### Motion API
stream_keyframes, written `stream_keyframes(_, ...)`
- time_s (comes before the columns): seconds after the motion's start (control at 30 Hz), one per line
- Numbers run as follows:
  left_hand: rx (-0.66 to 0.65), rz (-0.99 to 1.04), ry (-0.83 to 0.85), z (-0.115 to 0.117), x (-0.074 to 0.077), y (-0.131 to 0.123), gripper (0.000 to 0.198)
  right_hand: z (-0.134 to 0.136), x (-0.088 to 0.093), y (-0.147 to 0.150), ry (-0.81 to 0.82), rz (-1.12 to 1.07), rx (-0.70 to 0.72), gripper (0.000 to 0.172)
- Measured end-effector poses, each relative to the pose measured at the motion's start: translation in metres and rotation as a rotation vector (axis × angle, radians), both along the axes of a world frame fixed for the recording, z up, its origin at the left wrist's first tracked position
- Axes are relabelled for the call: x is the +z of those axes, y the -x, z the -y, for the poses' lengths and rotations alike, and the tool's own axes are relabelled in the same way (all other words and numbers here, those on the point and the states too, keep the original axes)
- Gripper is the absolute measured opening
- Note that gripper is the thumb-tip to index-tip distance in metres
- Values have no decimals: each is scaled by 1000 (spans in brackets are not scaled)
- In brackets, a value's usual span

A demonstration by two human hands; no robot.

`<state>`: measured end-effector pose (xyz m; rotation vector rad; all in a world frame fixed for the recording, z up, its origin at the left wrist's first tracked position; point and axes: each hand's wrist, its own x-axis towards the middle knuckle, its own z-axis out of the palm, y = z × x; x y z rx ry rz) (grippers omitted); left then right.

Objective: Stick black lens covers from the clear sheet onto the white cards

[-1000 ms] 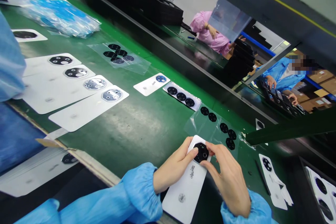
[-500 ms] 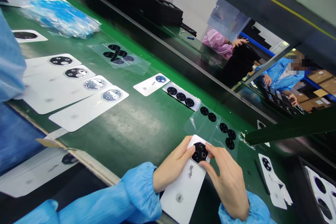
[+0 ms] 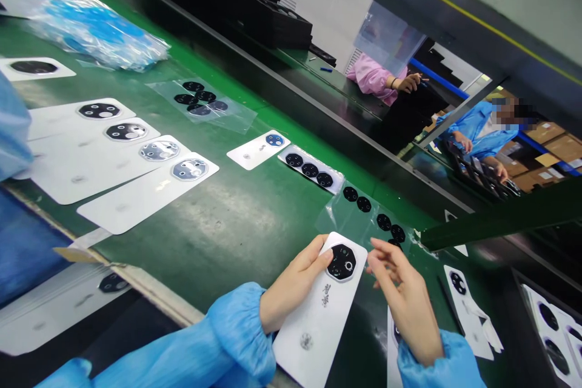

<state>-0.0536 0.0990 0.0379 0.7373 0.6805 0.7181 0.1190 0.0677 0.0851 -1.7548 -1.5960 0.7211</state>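
Observation:
My left hand (image 3: 288, 288) grips a white phone back panel (image 3: 318, 321) by its upper left edge, with the thumb lying at the rim of its black camera cover (image 3: 340, 264). The panel is tilted and bears dark lettering and a round mark. Just off its right edge is my right hand (image 3: 407, 300), fingers loosely bent and apart, with nothing visible in them. Partly hidden behind that hand, another white panel (image 3: 391, 345) lies on the bench. Loose black camera covers (image 3: 364, 204) rest on a clear film beyond my hands.
Several white panels (image 3: 150, 194) overlap at left, near another person's blue sleeve (image 3: 11, 127). Behind them lies a blue-and-clear plastic bundle (image 3: 100, 24). A green post (image 3: 500, 218) slants in from the right above a black tray (image 3: 513, 297) of panels. Co-workers sit across the bench.
My right hand has come off the camera cover and moved right, away from the panel. My left hand keeps its hold. The view has shifted slightly.

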Motion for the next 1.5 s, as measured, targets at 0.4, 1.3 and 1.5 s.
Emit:
stream_keyframes(0.4,-123,-70,-59,-1,-1,0,48,0,5,14,220,-466,23,34)
stream_keyframes(1.3,-121,-9,-64,-3,-1,-2,40,-6,-1,14,299,-531,29,35)
stream_keyframes(1.5,-125,-51,-161,-1,0,0,40,-7,-14,14,246,-526,4,32)
